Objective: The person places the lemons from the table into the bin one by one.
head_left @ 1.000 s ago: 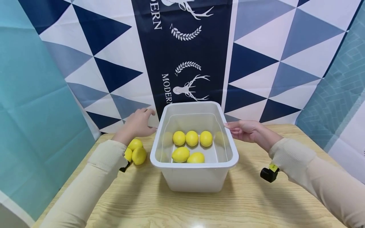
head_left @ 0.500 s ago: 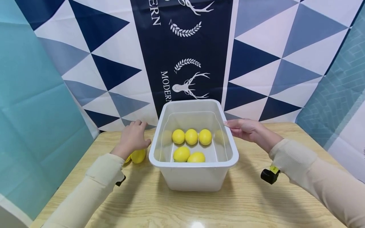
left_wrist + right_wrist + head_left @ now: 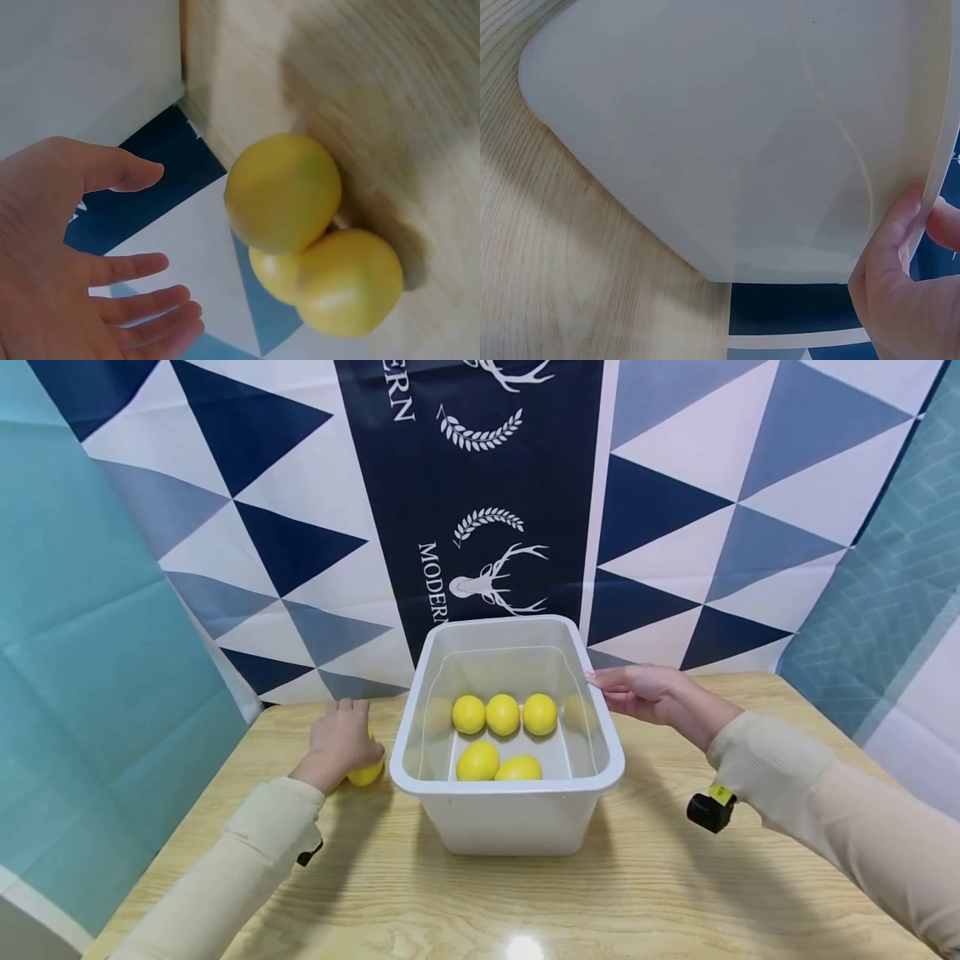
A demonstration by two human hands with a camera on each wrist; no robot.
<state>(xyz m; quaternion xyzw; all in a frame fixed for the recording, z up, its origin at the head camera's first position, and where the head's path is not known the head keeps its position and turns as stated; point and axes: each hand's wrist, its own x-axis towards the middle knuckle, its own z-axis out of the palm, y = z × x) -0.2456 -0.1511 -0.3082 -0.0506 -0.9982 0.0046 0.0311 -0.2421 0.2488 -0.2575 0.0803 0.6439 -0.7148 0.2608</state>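
Note:
A white plastic bin (image 3: 513, 822) stands upright on the table with several lemons (image 3: 502, 716) lying on its floor. My right hand (image 3: 647, 692) pinches its right rim; in the right wrist view, thumb and fingers sit on either side of the edge of the bin (image 3: 690, 142). Left of the bin, my left hand (image 3: 339, 742) reaches over a small group of lemons, mostly covering them; one lemon (image 3: 366, 774) shows below the thumb. In the left wrist view, the left hand (image 3: 60, 255) has spread, relaxed fingers beside three clustered lemons (image 3: 283, 193), with a gap between.
The light wood table (image 3: 465, 910) ends at a backdrop of blue and white triangles (image 3: 682, 527) with a dark deer panel close behind the bin. A teal cloth (image 3: 97, 677) hangs along the left side. Small black cameras (image 3: 708, 812) are worn at the wrists.
My left hand has moved from beside the bin's left rim leftward and down over the lemon group. The right hand stays at the rim. One lemon in the bin has shifted slightly.

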